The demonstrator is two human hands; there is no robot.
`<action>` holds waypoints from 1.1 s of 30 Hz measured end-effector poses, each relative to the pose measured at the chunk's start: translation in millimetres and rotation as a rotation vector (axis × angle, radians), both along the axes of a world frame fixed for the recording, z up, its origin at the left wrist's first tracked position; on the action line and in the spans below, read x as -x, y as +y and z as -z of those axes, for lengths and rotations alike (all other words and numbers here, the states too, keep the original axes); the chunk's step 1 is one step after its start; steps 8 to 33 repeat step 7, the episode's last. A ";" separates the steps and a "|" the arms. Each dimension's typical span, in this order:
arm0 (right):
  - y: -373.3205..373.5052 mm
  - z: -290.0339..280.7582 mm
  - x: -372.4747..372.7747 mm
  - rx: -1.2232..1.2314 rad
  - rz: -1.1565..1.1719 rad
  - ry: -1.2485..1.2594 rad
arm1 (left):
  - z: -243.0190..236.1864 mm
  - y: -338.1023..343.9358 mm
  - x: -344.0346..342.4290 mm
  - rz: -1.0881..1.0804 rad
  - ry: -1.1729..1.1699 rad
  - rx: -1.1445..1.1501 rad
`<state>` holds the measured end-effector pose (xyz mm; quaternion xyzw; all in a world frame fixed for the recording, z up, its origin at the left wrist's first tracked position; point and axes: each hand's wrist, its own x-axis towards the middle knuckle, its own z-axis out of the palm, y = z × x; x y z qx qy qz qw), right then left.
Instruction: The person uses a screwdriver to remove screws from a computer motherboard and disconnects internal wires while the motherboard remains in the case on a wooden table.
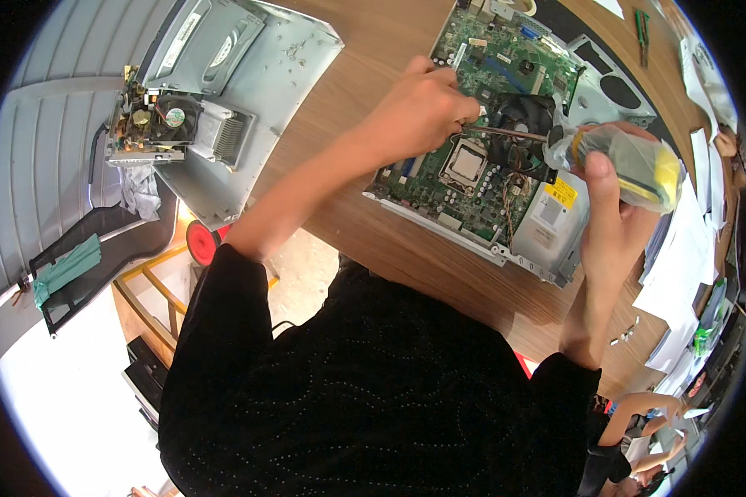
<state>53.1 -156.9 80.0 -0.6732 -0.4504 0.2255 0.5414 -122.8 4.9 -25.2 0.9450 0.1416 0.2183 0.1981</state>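
Observation:
My right hand grips an electric screwdriver, yellow and dark, wrapped in a clear plastic bag. Its long thin bit points left across a black cooling fan. At the tip of the bit, the fingers of my left hand are pinched together; whatever they hold is hidden. Both hands are above a green motherboard in an opened metal computer case. A bare square processor sits in its socket just below my left hand. Beside it lies a silver drive box with a yellow label.
Another opened computer case stands to the left, with a small fan and a finned heatsink inside. White papers lie along the right side. Green-handled pliers rest at the far right. Another person's arms show at the lower right.

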 end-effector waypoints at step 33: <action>12.8 -16.7 7.0 0.077 -0.079 -0.117 | 0.9 -0.9 5.1 0.011 0.041 -0.018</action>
